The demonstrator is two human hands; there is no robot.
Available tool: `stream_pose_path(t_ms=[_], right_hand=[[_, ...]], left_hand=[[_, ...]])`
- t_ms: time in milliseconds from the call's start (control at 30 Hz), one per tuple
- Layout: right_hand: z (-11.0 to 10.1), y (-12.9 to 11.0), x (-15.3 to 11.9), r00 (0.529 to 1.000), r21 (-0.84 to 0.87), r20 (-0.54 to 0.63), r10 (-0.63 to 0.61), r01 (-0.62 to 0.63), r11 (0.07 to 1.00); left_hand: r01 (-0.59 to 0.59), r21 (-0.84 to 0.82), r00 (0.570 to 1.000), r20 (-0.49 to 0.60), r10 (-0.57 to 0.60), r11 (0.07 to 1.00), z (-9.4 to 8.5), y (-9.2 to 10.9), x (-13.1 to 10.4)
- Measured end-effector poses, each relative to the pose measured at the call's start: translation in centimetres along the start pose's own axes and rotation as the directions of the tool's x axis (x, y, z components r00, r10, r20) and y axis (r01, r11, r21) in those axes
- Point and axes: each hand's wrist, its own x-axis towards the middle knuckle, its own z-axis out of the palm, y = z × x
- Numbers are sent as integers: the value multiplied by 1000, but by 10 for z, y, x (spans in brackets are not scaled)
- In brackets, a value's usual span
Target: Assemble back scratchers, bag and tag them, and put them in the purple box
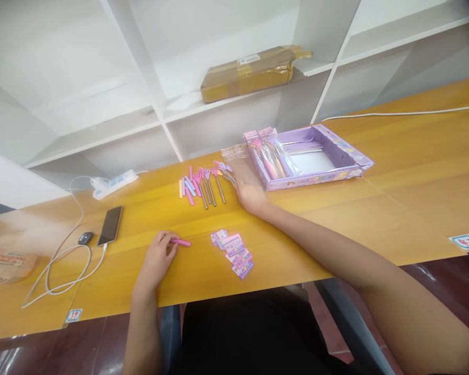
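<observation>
My left hand [161,255] rests near the table's front, its fingers closed on a pink plastic handle [183,242]. My right hand [250,197] reaches to the box's left side, beside metal rods with purple claw heads [227,171]. Its fingers are mostly hidden and blurred, so their grip does not show. Left of it lie several back scratcher rods [209,190] with pink and purple claw heads. Beside these is a group of loose coloured handles [188,187] in pink, blue and peach. Small printed cards [236,250] lie in an overlapping pile between my hands.
A purple display box [316,179] holds bagged back scratchers [273,153], with a clear plastic bag [234,151] at its left. To the left are a phone [110,225], a mouse [85,238], a white cable and a power strip [115,185]. A taped carton [250,75] sits on the shelf.
</observation>
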Motion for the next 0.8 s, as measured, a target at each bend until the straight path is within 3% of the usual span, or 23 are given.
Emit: stream_pose_path(t_ms=[100, 167, 267, 300, 400, 433, 533, 667, 733, 800], right_hand=[[-1, 4, 1, 992, 114, -123, -20, 35, 993], [-7, 4, 4, 965, 358, -263, -24, 120, 926], [-26, 0, 4, 918, 733, -394, 43, 286, 617], [-36, -1, 1, 921, 809, -386, 48, 313, 497], [-66, -6, -23, 956, 921, -291, -28, 288, 261], [-75, -8, -36, 965, 937, -259, -45, 263, 229], [-89, -12, -86, 979, 944, -204, -5, 198, 264], [-73, -21, -152, 993, 973, -63, 102, 38, 230], [-57, -26, -175, 995, 984, 15, 100, -33, 176], [-41, -30, -188, 995, 990, 54, 88, -65, 128]], left_hand=[[10, -7, 1000, -5, -10, 1000, -1, 2, 0], [12, 4, 1000, -16, -12, 1000, -2, 3, 1], [5, 55, 999, -52, -2, 998, -5, 4, -1], [2, 69, 998, -67, 2, 998, -7, 6, -2], [-1, 62, 995, -98, 7, 998, -14, 16, -10], [5, 42, 995, -98, -1, 999, -15, 22, -14], [30, -62, 997, -65, -34, 998, -16, 46, -27], [-44, -385, 998, 33, 62, 922, 2, 80, -36], [-63, -568, 996, 19, 90, 820, 18, 90, -35], [-37, -720, 999, -13, 39, 693, 36, 95, -31]])
